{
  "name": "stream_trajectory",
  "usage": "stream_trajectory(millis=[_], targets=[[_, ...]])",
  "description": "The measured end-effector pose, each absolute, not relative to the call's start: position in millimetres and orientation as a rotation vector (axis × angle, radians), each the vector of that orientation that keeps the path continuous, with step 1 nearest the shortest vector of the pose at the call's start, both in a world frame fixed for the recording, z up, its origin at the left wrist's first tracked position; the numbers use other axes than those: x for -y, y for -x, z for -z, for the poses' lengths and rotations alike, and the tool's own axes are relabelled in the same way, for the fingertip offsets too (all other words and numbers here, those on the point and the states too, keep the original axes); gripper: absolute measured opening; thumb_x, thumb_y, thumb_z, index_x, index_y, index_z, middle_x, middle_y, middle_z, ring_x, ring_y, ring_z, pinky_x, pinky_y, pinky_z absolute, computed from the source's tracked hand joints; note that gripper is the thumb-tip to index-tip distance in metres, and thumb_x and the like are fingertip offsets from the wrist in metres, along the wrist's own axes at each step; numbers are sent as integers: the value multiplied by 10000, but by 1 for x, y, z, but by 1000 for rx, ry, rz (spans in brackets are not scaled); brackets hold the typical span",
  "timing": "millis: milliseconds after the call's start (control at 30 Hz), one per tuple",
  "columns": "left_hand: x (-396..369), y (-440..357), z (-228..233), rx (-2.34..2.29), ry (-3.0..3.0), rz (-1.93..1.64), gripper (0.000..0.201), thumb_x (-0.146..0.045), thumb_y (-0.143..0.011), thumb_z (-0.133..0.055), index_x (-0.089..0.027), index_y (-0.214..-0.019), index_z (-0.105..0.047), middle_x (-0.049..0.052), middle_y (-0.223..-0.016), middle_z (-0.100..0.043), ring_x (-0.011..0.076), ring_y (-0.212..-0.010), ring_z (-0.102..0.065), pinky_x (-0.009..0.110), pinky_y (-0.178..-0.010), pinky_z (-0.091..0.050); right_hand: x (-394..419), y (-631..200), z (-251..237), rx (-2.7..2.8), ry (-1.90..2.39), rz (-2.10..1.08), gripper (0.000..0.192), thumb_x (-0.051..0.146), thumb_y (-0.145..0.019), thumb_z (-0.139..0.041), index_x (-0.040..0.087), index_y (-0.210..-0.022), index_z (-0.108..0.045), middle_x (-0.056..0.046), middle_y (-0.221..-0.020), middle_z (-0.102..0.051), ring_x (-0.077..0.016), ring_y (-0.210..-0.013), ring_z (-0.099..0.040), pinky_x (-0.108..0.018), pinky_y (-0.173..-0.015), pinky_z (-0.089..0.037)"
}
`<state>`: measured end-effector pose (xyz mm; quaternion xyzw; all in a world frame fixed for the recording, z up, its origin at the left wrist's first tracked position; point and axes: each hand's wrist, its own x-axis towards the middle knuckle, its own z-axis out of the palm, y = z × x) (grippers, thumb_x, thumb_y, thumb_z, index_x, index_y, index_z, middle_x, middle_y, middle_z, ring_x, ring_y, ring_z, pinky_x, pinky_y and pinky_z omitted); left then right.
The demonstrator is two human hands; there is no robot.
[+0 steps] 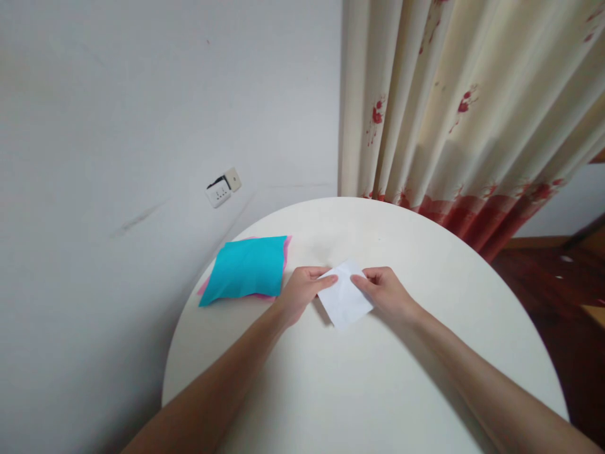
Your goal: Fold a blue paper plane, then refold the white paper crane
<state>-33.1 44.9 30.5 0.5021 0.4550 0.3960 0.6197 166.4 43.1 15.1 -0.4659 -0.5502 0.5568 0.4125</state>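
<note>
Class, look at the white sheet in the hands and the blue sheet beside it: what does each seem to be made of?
White sheet: apparently thin matte paper, with a crisp fold edge and sharp corners. Blue sheet: likely thin coloured craft paper, matte, faintly creased, lying on a pink sheet of seemingly the same kind.

I've got one white paper (346, 296) pinched between my two hands, left hand (302, 291) and right hand (385, 293), on the one round table (378, 391). Left of that white paper sits one stack of coloured sheets: one blue sheet (246, 268) on top, at least one pink sheet (286, 247) peeking out beneath. Beyond the table, one wall socket (223, 188) and one curtain (463, 113).
</note>
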Motion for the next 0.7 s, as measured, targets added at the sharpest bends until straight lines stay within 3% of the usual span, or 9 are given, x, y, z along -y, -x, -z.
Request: stream_trajectory(millis=[133, 233, 300, 500, 700], targets=[[-48, 34, -30, -1130, -1121, -1077, 378, -372, -657, -844, -100, -906, -763, 116, -875, -773, 208, -728, -698, 279, -663, -508, -40, -168, -22, 1396, 1149, -1391, 350, 452, -692, -755, 121, -796, -707, -30, -706, -673, -132, -601, -534, -257, -566, -394], [-51, 34, -27, -1137, -1086, -1178, 368, -379, -653, -849, -109, -880, -745, 119, -904, -773, 210, -745, -705, 290, -696, -523, -41, -168, -26, 1390, 1240, -1320, 289, 389, -646, -783, 128, -728, -690, 4, -614, -621, -105, -549, -481, -243, -525, -355], [-51, 35, -28, -1078, -1089, -1118, 384, -370, -650, -856, -110, -907, -738, 125, -934, -772, 224, -784, -716, 306, -737, -536, -41, -168, -27, 1338, 1257, -1285, 294, 395, -622, -795, 137, -677, -664, 13, -567, -595, -101, -520, -466, -242, -505, -344], [-44, 34, -31, -971, -1120, -826, 535, -288, -595, -894, -104, -1069, -727, 156, -1048, -755, 263, -899, -719, 342, -792, -551, -45, -167, -24, 1068, 1156, -1354, 437, 483, -535, -860, 152, -743, -664, -56, -682, -694, -159, -558, -580, -282, -528, -426], [-46, 39, -30, -1002, -1134, -778, 445, -323, -640, -871, -109, -1014, -758, 136, -971, -771, 241, -858, -719, 312, -777, -532, -43, -168, -22, 1224, 1182, -1407, 391, 488, -579, -839, 152, -684, -670, -36, -625, -664, -146, -515, -552, -270, -490, -389]])
